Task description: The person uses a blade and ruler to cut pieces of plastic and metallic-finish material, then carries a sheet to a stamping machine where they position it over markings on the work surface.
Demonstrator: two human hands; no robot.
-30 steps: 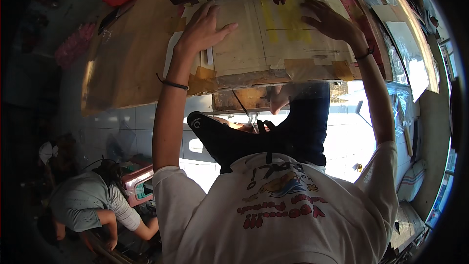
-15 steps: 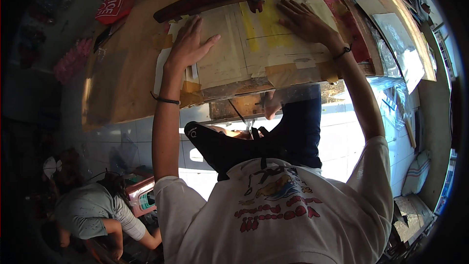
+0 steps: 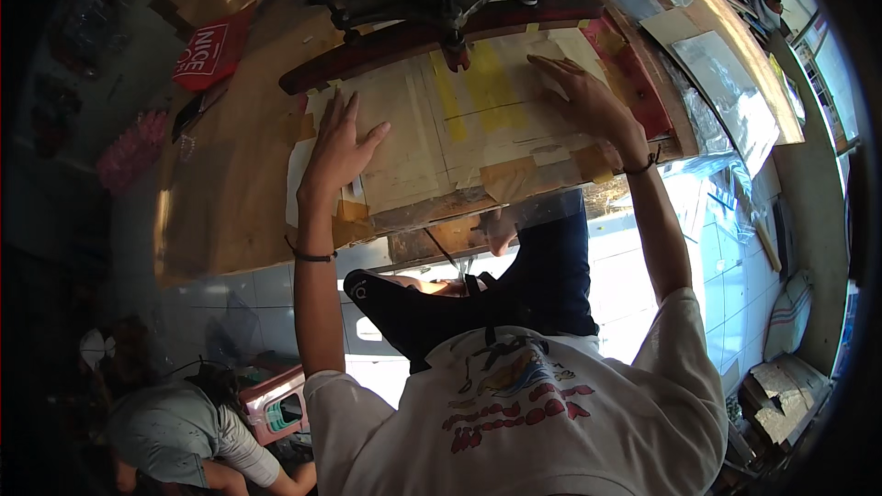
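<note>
Pressing: left hand [image 3: 338, 149] and right hand [image 3: 588, 103], fingers spread flat, grasping nothing
Thing: taped board [image 3: 459, 138] on worktop [image 3: 220, 211]
Handling: likely stiff, light; hold by edges

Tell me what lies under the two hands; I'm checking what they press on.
Both the left hand and the right hand lie flat, fingers spread, on a taped board with yellow strips, resting on the wooden table. What's beneath the board is covered.
</note>
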